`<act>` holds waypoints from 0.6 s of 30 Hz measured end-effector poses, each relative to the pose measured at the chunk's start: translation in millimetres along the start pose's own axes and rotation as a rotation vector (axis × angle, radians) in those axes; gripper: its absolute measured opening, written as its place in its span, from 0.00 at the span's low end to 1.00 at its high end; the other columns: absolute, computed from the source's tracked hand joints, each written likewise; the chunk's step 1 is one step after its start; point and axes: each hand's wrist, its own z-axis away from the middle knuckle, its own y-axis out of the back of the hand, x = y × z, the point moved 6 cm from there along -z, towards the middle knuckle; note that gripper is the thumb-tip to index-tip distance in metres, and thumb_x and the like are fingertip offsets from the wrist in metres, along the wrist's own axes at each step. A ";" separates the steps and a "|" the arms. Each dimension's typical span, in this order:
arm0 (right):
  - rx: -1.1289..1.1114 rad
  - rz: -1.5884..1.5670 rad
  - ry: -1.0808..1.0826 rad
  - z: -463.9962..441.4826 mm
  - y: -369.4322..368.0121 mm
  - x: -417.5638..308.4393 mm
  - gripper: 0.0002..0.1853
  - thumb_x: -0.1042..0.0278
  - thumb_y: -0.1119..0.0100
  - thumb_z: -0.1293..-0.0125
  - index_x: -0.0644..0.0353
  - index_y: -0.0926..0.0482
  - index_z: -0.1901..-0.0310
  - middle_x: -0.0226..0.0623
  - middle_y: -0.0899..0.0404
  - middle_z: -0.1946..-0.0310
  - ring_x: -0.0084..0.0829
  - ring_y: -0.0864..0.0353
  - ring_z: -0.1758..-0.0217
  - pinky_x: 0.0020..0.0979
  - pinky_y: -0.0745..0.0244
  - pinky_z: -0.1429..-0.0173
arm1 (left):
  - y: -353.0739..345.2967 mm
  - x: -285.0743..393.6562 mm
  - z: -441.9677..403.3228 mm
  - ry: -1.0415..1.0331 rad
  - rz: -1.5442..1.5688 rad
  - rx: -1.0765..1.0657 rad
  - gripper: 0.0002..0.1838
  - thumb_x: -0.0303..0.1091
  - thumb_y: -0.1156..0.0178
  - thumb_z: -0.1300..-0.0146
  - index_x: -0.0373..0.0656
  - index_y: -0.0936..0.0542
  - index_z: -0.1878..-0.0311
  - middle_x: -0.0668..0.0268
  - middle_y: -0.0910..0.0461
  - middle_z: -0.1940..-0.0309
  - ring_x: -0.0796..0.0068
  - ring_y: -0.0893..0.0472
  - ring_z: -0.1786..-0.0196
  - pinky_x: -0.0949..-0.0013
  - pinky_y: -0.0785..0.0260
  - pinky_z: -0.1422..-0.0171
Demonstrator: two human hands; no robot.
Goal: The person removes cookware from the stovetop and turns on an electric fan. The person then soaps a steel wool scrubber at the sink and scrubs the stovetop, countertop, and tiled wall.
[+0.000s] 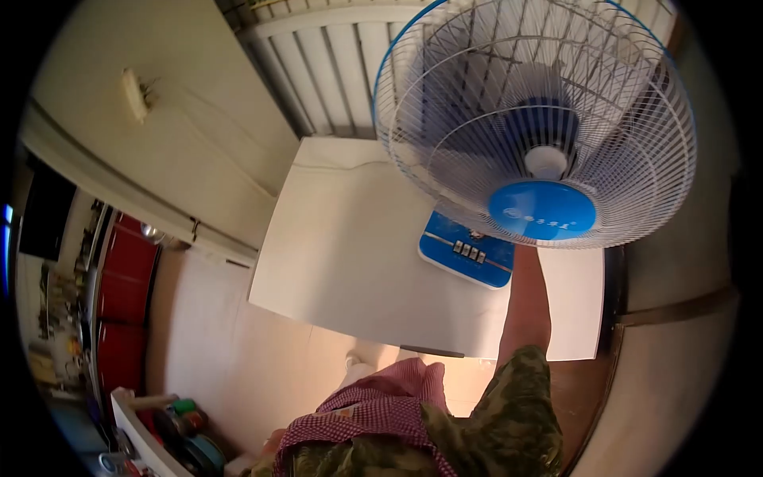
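A fan with a blue-rimmed wire cage [636,183] and a blue centre badge [542,210] stands on a white tabletop [342,238]. Its blue base [466,248] carries a row of white buttons. My right forearm [526,310], below a camouflage sleeve, reaches up past the base's right side. My right hand is hidden behind the lower part of the cage, so its grip does not show. At the lower left, beside the checked red cloth [373,409], a small patch of skin shows, probably my left hand [274,440]; its fingers cannot be made out.
White slatted railing [318,75] rises behind the table. A pale panel [191,103] stands at the left, with red cabinets [123,278] beyond. An open drawer [143,437] holding assorted items is at the lower left. A wall [675,381] borders the right.
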 end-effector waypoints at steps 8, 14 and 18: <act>0.131 -0.136 -0.009 32.1 3.3 -32.2 0.37 0.63 0.32 0.38 0.56 0.38 0.30 0.42 0.25 0.38 0.41 0.23 0.38 0.41 0.23 0.40 | -17.9 -48.4 -19.6 0.082 0.136 -0.022 0.17 0.38 0.44 0.31 0.36 0.26 0.46 0.53 0.18 0.63 0.58 0.16 0.60 0.59 0.24 0.63; 0.203 -0.390 -0.065 104.1 -23.1 -93.7 0.36 0.62 0.33 0.37 0.56 0.38 0.29 0.42 0.25 0.38 0.41 0.23 0.38 0.41 0.23 0.40 | -9.8 -24.9 -45.1 -0.013 0.142 -0.052 0.17 0.39 0.45 0.30 0.40 0.28 0.43 0.53 0.19 0.59 0.57 0.16 0.58 0.56 0.24 0.58; 0.184 -0.491 -0.104 135.5 -54.6 -137.0 0.36 0.62 0.33 0.37 0.56 0.39 0.29 0.42 0.25 0.38 0.41 0.23 0.39 0.41 0.23 0.40 | 10.9 -11.2 -47.7 -0.017 0.119 -0.010 0.17 0.38 0.46 0.30 0.41 0.27 0.43 0.54 0.19 0.57 0.61 0.15 0.58 0.58 0.24 0.59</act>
